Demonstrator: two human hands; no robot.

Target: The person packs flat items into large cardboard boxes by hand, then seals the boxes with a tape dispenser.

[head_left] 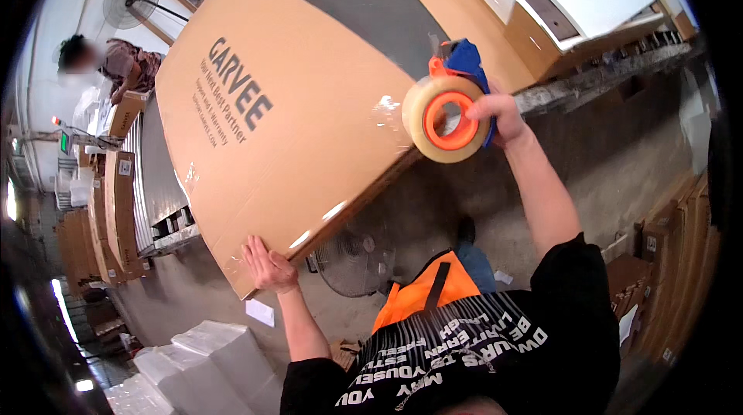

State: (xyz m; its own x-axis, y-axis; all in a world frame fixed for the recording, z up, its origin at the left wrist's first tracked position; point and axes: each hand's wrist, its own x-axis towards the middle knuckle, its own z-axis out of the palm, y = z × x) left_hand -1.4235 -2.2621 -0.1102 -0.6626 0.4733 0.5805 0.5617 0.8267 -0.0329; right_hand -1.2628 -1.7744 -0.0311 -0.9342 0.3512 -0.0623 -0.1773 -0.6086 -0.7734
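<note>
Overhead, a large cardboard box is being taped along its near edge.
A tape dispenser with a clear roll on an orange core is clenched in the right hand, pressed against the box edge just left of that hand. The left hand is laid flat and open on the box's near corner. A floor fan is seen below, right of the left hand.

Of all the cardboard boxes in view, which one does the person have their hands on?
The big flat brown cardboard box with dark lettering, centre frame. The left hand presses its near corner; the right hand holds an orange-and-blue tape dispenser at its edge. Other boxes sit untouched.
</note>
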